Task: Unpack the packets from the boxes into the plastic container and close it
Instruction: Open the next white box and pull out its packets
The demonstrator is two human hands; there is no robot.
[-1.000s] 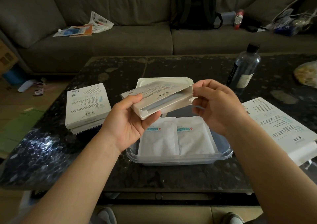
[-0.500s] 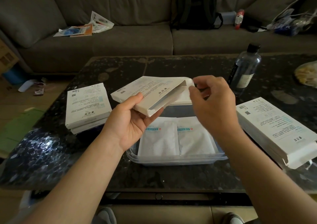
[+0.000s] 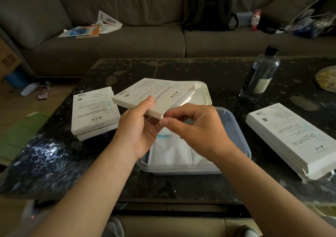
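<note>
— Where was the box (image 3: pixel 158 93)?
— Held over the container (image 3: pixel 241 142), mid-desk (image 3: pixel 209 69). The left grip (image 3: pixel 140 133) was clamped on its near edge; the right grip (image 3: pixel 198 129) pinched its near corner.
— And the packets (image 3: pixel 171 149)?
— Lying in the container.

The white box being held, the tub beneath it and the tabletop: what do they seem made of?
The box looks like thin matte printed cardboard: folded flaps, creased edges. The tub seems clear plastic; packets show through its glossy wall. The tabletop looks like dark polished stone, speckled and reflective, possibly imitation.
</note>
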